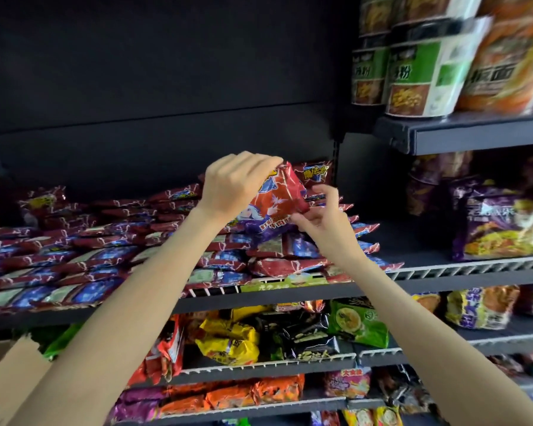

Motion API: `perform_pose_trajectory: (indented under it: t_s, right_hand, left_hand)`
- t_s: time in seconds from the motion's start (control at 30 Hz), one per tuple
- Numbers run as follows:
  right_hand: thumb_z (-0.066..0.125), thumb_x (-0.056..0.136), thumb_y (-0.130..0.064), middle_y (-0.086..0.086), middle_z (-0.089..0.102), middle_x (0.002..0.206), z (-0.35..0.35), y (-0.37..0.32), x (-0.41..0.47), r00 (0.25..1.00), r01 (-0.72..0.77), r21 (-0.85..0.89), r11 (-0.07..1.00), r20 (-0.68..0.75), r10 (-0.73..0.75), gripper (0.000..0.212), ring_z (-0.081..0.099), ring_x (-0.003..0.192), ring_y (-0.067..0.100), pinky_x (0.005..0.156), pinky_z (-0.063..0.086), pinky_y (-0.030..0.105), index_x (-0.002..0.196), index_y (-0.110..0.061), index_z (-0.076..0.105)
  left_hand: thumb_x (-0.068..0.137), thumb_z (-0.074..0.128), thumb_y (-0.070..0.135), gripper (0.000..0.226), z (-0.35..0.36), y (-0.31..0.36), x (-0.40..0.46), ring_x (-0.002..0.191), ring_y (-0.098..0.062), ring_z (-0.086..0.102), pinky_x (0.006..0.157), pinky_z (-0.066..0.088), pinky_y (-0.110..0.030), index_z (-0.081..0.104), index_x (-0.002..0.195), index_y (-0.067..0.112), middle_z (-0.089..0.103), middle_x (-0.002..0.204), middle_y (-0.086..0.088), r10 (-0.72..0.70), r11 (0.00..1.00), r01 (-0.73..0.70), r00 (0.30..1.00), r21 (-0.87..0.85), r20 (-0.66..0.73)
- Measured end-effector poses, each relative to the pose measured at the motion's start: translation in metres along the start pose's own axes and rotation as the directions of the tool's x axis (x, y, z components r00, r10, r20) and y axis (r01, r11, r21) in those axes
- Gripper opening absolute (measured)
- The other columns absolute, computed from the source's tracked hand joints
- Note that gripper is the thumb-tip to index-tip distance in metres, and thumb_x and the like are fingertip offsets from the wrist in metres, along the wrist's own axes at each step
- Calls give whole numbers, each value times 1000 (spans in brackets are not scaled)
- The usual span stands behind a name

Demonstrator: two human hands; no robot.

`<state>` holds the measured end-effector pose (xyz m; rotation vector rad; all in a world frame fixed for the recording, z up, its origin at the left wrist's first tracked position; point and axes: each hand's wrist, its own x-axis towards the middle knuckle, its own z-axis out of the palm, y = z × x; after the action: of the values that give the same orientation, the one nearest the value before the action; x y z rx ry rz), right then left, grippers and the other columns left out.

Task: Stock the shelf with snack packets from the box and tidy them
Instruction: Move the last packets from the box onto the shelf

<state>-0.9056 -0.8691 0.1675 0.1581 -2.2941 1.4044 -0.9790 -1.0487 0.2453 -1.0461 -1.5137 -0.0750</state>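
Note:
A red and purple snack packet (277,207) is held up, tilted, above the right end of the shelf's stacks. My left hand (234,182) grips its top edge from above. My right hand (319,218) pinches its lower right corner. Many matching red and blue packets (105,256) lie flat in overlapping rows along the dark shelf (290,295). More of them stand behind the held packet (316,172). A cardboard box flap (10,379) shows at the lower left.
Green and orange noodle cups (413,78) stand on the upper right shelf. Purple noodle bags (499,226) fill the right bay. Lower shelves hold yellow (228,339), black (302,336), green (359,322) and orange (259,392) packets. The back panel above the stacks is dark.

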Motion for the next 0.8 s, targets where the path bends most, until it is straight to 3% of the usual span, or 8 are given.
perform_pose_trajectory:
  t_s: [0.17, 0.3, 0.4, 0.47, 0.57, 0.63, 0.7, 0.8]
  right_hand:
    - [69, 85, -32, 4, 69, 71, 8, 15, 28, 995, 12, -182, 983, 99, 6, 85, 66, 65, 20, 66, 53, 33, 147, -32, 11]
    - [68, 83, -32, 6, 70, 91, 3, 28, 27, 972, 110, -470, 876, 234, 3, 62, 65, 81, 30, 67, 51, 37, 136, -29, 36]
    - [62, 80, -4, 11, 60, 107, -4, 39, 27, 964, 183, -609, 772, 263, -20, 56, 58, 89, 32, 61, 43, 34, 129, -25, 46]
    - [57, 77, 10, 12, 50, 116, -7, 46, 30, 950, 229, -549, 804, 307, -61, 62, 56, 93, 32, 65, 47, 37, 129, -21, 48]
    - [58, 76, 12, 12, 50, 127, -6, 49, 36, 920, 295, -470, 832, 376, -114, 61, 55, 109, 31, 85, 46, 32, 130, -14, 48]
    - [57, 78, 9, 11, 51, 130, -2, 44, 37, 907, 308, -441, 843, 404, -119, 62, 53, 115, 28, 88, 43, 27, 134, -15, 44]
    - [58, 82, 4, 10, 53, 128, 1, 43, 35, 884, 330, -411, 850, 450, -125, 65, 56, 111, 25, 88, 49, 32, 139, -20, 38]
    - [63, 83, 4, 9, 59, 122, -5, 45, 35, 858, 323, -362, 874, 502, -109, 71, 62, 101, 22, 86, 53, 36, 142, -23, 32]
  left_hand:
    - [91, 65, 22, 13, 2, 23, -6, 72, -12, 69, 54, 52, -29, 74, 90, 13, 73, 81, 3, 23, 994, -18, 999, -103, 47]
    - [88, 65, 26, 16, -3, 61, -28, 77, -13, 69, 64, 55, -30, 74, 94, 14, 73, 85, 3, -39, 972, 90, 974, -219, 223]
    - [86, 59, 44, 40, -15, 74, -35, 98, -13, 66, 85, 51, -32, 66, 115, 18, 70, 107, 3, -96, 942, 209, 918, -262, 386]
    - [79, 58, 60, 65, -28, 63, -43, 124, -17, 50, 101, 39, -39, 50, 133, 25, 52, 137, 2, -200, 908, 354, 835, -223, 512]
    - [65, 68, 66, 96, -45, 38, -62, 140, -16, 23, 107, 28, -44, 15, 143, 47, 13, 156, 9, -366, 678, 719, 510, -153, 779]
    - [61, 69, 65, 101, -48, 31, -74, 139, -11, 23, 109, 29, -45, 8, 142, 53, 13, 155, 14, -352, 523, 843, 349, -127, 869]
    - [64, 65, 65, 95, -47, 32, -78, 136, -9, 27, 109, 29, -39, 13, 142, 51, 22, 152, 16, -334, 471, 870, 330, -147, 883]
    - [76, 61, 60, 77, -38, 38, -72, 125, -1, 35, 102, 30, -27, 25, 141, 42, 36, 147, 14, -342, 504, 842, 399, -192, 851]
